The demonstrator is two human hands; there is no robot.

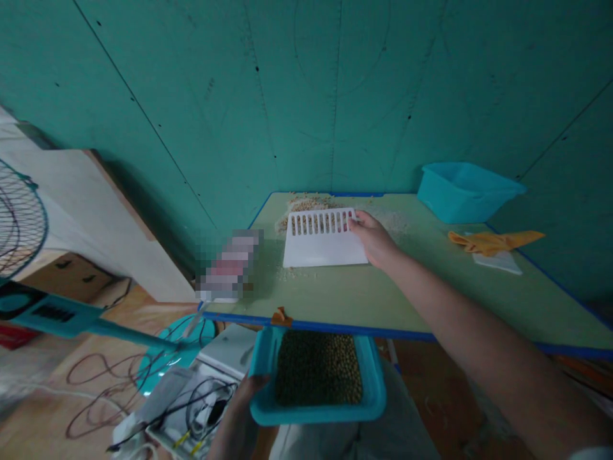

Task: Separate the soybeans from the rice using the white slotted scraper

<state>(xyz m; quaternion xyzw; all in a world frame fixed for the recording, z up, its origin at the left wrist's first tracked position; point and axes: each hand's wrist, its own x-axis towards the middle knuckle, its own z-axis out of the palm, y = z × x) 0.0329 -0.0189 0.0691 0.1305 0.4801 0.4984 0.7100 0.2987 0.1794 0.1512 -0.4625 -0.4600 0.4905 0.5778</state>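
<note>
My right hand (371,237) reaches across the green table (383,294) and grips the right edge of a white slotted scraper board (320,241) lying flat. Pale grains (306,206) are scattered behind and beside the board. My left hand (251,388) holds the left rim of a teal tray (272,409) full of greenish-brown beans (318,368), kept below the table's near blue edge, over my lap.
A teal tub (467,190) stands at the table's back right, by an orange cloth (493,241) on a white card. A blurred object (230,265) lies at the table's left edge. A fan (29,255), cables and a power strip (191,409) occupy the floor on the left.
</note>
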